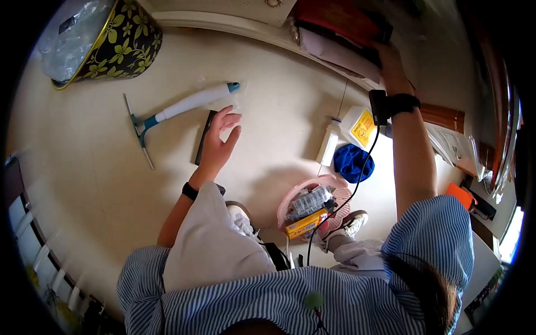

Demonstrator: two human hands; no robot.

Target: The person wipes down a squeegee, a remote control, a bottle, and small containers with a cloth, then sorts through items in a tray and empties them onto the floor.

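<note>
My left hand [219, 138] is held over the pale floor with its fingers apart and nothing in them. A slim black bar-shaped object [202, 146] lies beneath and beside it. Just beyond that hand rests a window squeegee [192, 102] with a white and teal handle. My right hand [393, 67] reaches up to the shelf at the top right, against a dark edge beside a red item [340, 21]. Its fingers are mostly hidden in shadow there, so the grip does not show. A pale folded item [335, 53] lies under the red one.
A black flowered bin [125, 47] holds clear plastic. Near my feet stands a pink basket [285, 204] with a yellow box [306, 224]. Close by are a blue cloth bundle [352, 163], a white jug [357, 127] and a white tube [328, 144]. A black cable [357, 187] hangs from my right wrist.
</note>
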